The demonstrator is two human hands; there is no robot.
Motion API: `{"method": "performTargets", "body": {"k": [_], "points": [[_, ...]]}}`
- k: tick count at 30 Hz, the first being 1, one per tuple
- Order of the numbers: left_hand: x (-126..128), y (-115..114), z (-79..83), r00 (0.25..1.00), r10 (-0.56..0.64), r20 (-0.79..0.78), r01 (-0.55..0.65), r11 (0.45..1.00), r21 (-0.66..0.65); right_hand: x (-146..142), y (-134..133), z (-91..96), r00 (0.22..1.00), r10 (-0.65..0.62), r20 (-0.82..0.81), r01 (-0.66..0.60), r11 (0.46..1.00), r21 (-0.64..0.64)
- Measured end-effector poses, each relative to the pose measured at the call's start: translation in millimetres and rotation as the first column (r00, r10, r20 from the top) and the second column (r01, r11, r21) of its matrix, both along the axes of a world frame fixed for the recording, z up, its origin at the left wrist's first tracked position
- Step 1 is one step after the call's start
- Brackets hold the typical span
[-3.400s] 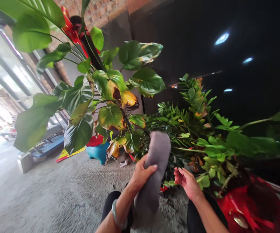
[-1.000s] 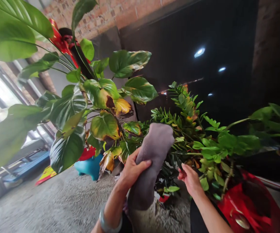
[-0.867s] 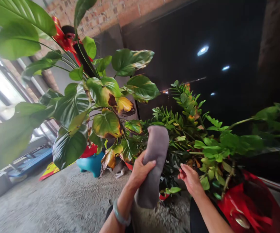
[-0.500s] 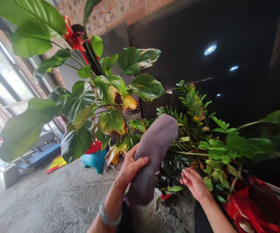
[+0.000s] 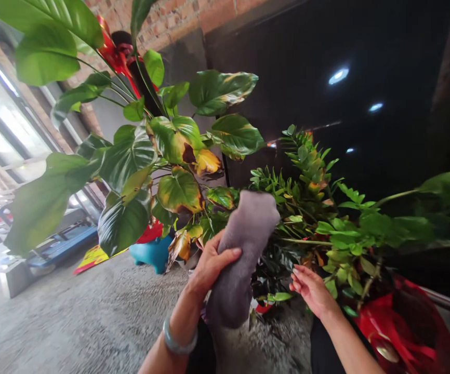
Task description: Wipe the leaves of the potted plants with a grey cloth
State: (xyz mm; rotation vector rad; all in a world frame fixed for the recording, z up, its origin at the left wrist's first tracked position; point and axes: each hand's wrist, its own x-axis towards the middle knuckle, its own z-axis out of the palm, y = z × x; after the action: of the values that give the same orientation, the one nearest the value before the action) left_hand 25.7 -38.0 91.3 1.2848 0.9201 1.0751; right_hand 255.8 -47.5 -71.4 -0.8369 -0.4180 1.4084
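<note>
A limp grey-purple cloth (image 5: 244, 244) hangs from my left hand (image 5: 213, 265), whose thumb presses it against the fingers. Its upper end stands above the hand and its lower end droops below. My right hand (image 5: 313, 288) is apart from the cloth, by the lower leaves of the green bushy plant (image 5: 342, 239). The right fingers are curled in a pinch; what they hold, if anything, is too small to make out. Ahead on the left stands a large-leaved plant (image 5: 127, 161) with several yellowed, brown-edged leaves (image 5: 180, 192).
A dark glossy wall panel (image 5: 287, 78) rises behind the plants. Red wrapping (image 5: 396, 327) lies at lower right. On the rough concrete floor (image 5: 104, 322) are a turquoise stool-like object (image 5: 153, 254), a yellow-red sheet (image 5: 98, 258) and a blue flat trolley (image 5: 63, 244).
The cloth's upper end has flopped over slightly and sits a little lower and more to the left. Both hands stay almost where they were.
</note>
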Motion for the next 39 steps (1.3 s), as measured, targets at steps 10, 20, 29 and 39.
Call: {"method": "performTargets", "body": {"k": [10,20,29,39], "points": [[-5.5,-23.9,-58.0,0.872,-0.399,-0.284,0.349,0.913,-0.212,-4.8,-2.0,1.0,1.000,-0.020,0.008,0.021,0.997,-0.070],[9.7,11.4,-22.4,0.995,0.098,-0.037,-0.099,0.994,-0.045,-10.1,-3.0,10.8,1.000,0.018,0.022,-0.018,1.000,-0.024],[9.6,-11.2,-34.0,0.992,-0.122,-0.039,0.109,0.964,-0.241,-5.3,-4.4,5.9,0.999,0.031,0.030,-0.031,1.000,0.000],[25.4,1.4,-59.9,0.943,-0.183,-0.277,0.122,0.967,-0.224,-5.7,-3.0,7.2,0.998,0.033,0.051,-0.032,0.999,-0.016]]}}
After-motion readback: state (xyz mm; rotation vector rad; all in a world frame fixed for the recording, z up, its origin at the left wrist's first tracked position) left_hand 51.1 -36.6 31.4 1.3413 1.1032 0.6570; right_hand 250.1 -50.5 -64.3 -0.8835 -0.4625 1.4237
